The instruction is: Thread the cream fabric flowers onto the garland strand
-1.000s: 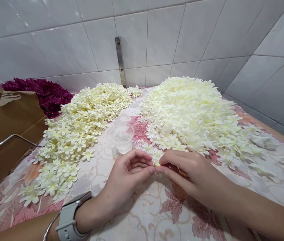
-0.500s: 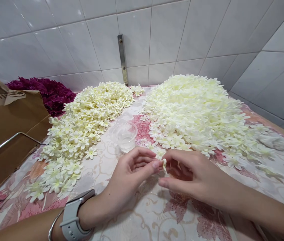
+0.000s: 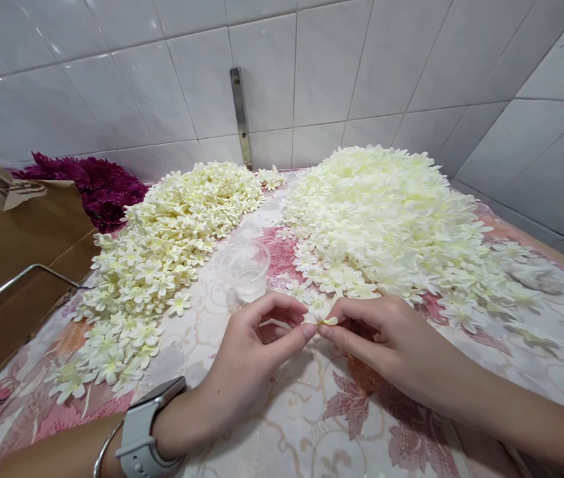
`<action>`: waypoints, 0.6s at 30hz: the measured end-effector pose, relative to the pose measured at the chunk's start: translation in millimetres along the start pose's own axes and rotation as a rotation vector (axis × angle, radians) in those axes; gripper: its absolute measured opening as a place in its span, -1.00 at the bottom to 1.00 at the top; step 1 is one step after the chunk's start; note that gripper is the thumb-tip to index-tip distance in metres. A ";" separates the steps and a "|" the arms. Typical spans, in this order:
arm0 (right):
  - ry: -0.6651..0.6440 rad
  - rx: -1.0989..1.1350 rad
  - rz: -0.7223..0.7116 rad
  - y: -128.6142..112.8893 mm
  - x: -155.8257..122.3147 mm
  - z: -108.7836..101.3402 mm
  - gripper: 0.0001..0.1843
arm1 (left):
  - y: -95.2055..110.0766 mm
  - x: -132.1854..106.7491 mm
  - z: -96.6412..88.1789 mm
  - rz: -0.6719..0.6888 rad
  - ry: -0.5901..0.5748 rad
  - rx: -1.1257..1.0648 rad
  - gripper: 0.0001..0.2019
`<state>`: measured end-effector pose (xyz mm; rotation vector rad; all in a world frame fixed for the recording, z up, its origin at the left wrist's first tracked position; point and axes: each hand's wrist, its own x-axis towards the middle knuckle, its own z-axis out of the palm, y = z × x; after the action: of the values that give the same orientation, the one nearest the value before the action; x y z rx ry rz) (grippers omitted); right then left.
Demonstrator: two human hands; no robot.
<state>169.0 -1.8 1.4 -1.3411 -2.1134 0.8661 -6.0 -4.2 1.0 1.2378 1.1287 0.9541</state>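
Note:
Between my fingertips is one small cream flower (image 3: 330, 321), mostly covered by the fingers. My left hand (image 3: 267, 348) pinches it from the left with thumb and forefinger. From the right, my right hand (image 3: 386, 342) closes thumb and forefinger on the same flower, the two sets of fingertips almost touching. Just behind the left hand stands a clear plastic cup (image 3: 247, 269) that looks to have some clear liquid in it. A large heap of pale, flat-petalled flowers (image 3: 381, 219) spreads behind my right hand. To the left lies a second heap of cream flowers (image 3: 182, 219).
A patterned tablecloth (image 3: 282, 425) covers the table. At the left are an open cardboard box (image 3: 28, 252), a bent metal rod (image 3: 18, 275) and dark purple flowers (image 3: 97, 186). A tiled wall (image 3: 326, 73) with a metal bracket (image 3: 240, 119) closes off the back.
My right thumb has come up and closed against the forefinger on the flower, which now lies flatter between both hands. The left hand has barely moved.

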 end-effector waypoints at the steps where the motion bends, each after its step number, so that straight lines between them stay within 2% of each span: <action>1: 0.000 0.014 0.010 0.6 0.0 0.2 -0.67 | -0.3 -0.4 -0.2 0.006 -0.005 0.018 -0.93; 5: -0.023 0.120 0.068 4.7 1.2 -0.3 -0.58 | 0.1 -0.9 -1.4 0.035 -0.043 0.114 -0.94; 9: -0.087 0.299 0.145 7.7 3.7 -2.5 -0.58 | 1.3 -0.1 -2.0 0.069 -0.100 0.160 -0.94; 12: -0.152 0.414 0.154 7.3 5.5 -3.5 -0.62 | -0.2 0.1 -1.3 -0.049 -0.171 -0.011 -0.94; 14: -0.167 0.419 0.117 6.2 6.2 -4.2 -0.65 | -2.2 0.1 -0.4 -0.123 -0.199 -0.139 -0.87; 18: -0.207 0.346 0.038 3.6 5.5 -6.3 -0.73 | -3.0 0.4 2.6 -0.174 -0.131 -0.247 -0.84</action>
<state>173.3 5.9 3.4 -1.1529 -1.9711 1.3665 -3.5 -4.7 -2.1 0.9707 0.9668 0.8403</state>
